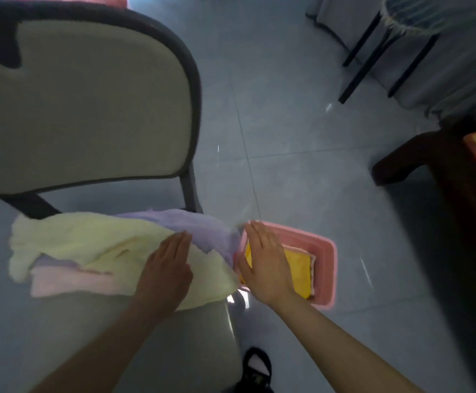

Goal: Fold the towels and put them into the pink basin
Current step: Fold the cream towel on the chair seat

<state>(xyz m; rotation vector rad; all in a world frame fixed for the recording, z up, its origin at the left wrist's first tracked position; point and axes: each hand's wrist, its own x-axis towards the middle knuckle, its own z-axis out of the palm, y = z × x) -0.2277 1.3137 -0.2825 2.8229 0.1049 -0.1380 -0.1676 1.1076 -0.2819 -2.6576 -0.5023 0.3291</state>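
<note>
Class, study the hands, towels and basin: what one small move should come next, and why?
Probably the left hand should grip the pale yellow towel it rests on and begin folding it: it lies unfolded atop the purple towel and pink towel, while the pink basin holds a folded mustard towel beneath the open right hand.

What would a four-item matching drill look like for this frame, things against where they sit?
Things
1. pale yellow towel
2. orange towel
3. pink basin
4. left hand

Places
A. on the floor, right of the chair
B. folded, inside the pink basin
C. flat on the pale yellow towel
D. spread on the chair seat

Pairs: 1-D, 2-B, 3-A, 4-C
</note>
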